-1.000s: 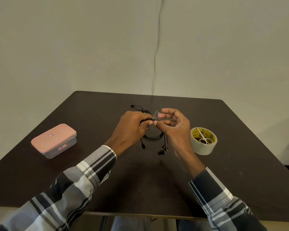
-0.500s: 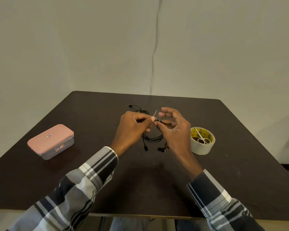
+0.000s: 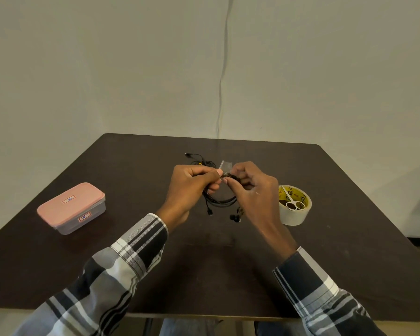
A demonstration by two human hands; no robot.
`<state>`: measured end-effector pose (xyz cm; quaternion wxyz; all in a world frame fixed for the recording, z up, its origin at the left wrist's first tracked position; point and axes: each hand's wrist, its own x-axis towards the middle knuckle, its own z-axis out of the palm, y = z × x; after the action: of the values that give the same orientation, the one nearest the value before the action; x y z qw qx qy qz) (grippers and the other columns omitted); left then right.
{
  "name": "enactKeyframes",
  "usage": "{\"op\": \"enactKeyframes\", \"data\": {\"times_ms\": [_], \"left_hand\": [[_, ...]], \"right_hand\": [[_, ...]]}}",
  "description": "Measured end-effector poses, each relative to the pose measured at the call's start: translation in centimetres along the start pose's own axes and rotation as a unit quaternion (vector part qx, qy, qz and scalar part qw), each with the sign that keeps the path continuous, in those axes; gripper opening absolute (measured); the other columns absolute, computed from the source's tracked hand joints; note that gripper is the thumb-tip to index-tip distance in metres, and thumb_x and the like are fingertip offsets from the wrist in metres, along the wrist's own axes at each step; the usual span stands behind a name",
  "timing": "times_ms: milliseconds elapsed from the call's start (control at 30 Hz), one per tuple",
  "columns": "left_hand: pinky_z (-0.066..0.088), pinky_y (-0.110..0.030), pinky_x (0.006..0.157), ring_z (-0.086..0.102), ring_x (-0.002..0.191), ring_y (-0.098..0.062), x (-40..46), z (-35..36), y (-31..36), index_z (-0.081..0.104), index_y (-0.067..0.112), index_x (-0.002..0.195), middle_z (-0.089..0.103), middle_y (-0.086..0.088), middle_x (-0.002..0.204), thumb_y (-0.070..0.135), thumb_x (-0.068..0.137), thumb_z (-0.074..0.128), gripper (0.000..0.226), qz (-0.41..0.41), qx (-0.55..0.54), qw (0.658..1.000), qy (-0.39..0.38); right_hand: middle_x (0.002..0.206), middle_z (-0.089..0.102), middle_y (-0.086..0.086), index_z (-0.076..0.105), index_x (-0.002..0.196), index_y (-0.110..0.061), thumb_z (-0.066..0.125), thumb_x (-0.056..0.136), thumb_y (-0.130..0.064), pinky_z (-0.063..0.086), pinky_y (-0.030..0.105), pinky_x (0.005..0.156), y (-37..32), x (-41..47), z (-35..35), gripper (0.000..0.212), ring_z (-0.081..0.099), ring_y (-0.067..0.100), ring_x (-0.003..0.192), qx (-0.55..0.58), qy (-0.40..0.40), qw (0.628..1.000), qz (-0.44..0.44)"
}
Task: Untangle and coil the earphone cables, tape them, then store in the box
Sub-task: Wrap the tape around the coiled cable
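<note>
- The left hand (image 3: pixel 192 187) pinches the top of the coiled earphone cable (image 3: pixel 220 202) between thumb and forefinger; the remaining fingers are curled.
- The right hand (image 3: pixel 255 190) pinches the same bundle just beside the left fingertips; a clear tape strip (image 3: pixel 226 165) stands up above that pinch.
- The coil hangs below the fingers, above the table (image 3: pixel 349 190), earbuds (image 3: pixel 235 217) dangling lowest.
- Handling, as judged: the cable is light, limp and springy; loops spread if released. Keep hold where all the loops cross.
- The tape is thin and sticky; hold it by its free end.
- The box (image 3: pixel 72 207) sits closed, well left of the fingers; the tape roll (image 3: pixel 292 206) with scissors (image 3: pixel 294 202) sits right.
</note>
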<state>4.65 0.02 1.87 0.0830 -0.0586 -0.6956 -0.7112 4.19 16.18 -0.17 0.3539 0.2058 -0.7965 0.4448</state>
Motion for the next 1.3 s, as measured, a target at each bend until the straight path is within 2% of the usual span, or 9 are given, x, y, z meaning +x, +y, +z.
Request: {"op": "enactKeyframes", "data": {"times_ms": [133,300,433,600,833,1133,1300], "left_hand": [[0.058,-0.023,0.066,0.070,0.069,-0.019,-0.2,0.0,0.5,0.077,0.000,0.089,0.075,-0.017,0.081,0.012,0.085,0.076,0.013,-0.023,-0.033,0.999,0.003],[0.050,-0.015,0.055,0.070,0.064,-0.016,-0.5,-0.1,0.8,0.078,0.006,0.091,0.075,-0.012,0.077,0.020,0.087,0.075,0.014,0.005,0.013,1.000,-0.015],[0.046,-0.013,0.050,0.069,0.062,-0.013,-0.5,-0.1,0.9,0.078,0.011,0.090,0.076,-0.010,0.078,0.026,0.086,0.075,0.015,-0.009,0.015,1.000,-0.022],[0.047,-0.014,0.052,0.069,0.064,-0.011,-0.6,0.1,1.0,0.077,0.007,0.094,0.077,-0.010,0.086,0.023,0.084,0.077,0.018,-0.048,-0.040,0.998,-0.023],[0.051,-0.016,0.056,0.070,0.067,-0.012,-0.6,0.4,0.6,0.077,0.002,0.092,0.077,-0.011,0.084,0.015,0.082,0.079,0.017,-0.049,-0.067,0.996,-0.009],[0.045,-0.014,0.051,0.063,0.058,-0.006,-0.5,0.7,-0.3,0.077,0.004,0.082,0.072,-0.003,0.067,0.009,0.079,0.080,0.007,-0.001,-0.057,0.998,0.018],[0.054,-0.022,0.057,0.069,0.067,-0.013,-0.6,0.3,-0.7,0.075,0.007,0.087,0.074,-0.006,0.075,0.008,0.080,0.081,0.009,0.054,-0.019,0.998,0.013]], "right_hand": [[0.091,0.076,0.009,0.077,0.103,-0.006,0.079,0.085,-0.008,0.057,0.024,0.069,0.4,-0.2,-0.3,0.018,0.071,0.017,0.079,-0.094,0.012,0.988,-0.126],[0.084,0.072,0.013,0.077,0.103,-0.001,0.078,0.085,-0.004,0.057,0.027,0.058,0.7,-0.2,-0.3,0.018,0.067,0.020,0.068,-0.154,0.044,0.974,-0.161],[0.083,0.070,0.014,0.076,0.106,0.001,0.079,0.084,-0.002,0.057,0.027,0.055,1.0,-0.4,0.0,0.022,0.066,0.020,0.065,-0.183,0.051,0.963,-0.191],[0.082,0.068,0.013,0.075,0.107,0.001,0.078,0.085,-0.003,0.057,0.028,0.054,1.4,-0.5,0.1,0.022,0.063,0.019,0.064,-0.174,0.051,0.964,-0.193],[0.081,0.067,0.014,0.075,0.109,0.001,0.077,0.086,-0.004,0.055,0.027,0.051,1.5,-0.6,-0.2,0.023,0.061,0.019,0.062,-0.160,0.027,0.972,-0.171],[0.076,0.059,0.011,0.074,0.113,-0.002,0.074,0.089,-0.004,0.044,0.024,0.049,0.6,-0.7,-0.5,0.024,0.052,0.018,0.059,-0.138,-0.019,0.983,-0.116],[0.076,0.058,0.011,0.077,0.109,-0.004,0.073,0.089,-0.003,0.042,0.028,0.050,0.0,-0.4,-0.9,0.021,0.052,0.019,0.064,-0.109,-0.056,0.990,-0.072]]}}
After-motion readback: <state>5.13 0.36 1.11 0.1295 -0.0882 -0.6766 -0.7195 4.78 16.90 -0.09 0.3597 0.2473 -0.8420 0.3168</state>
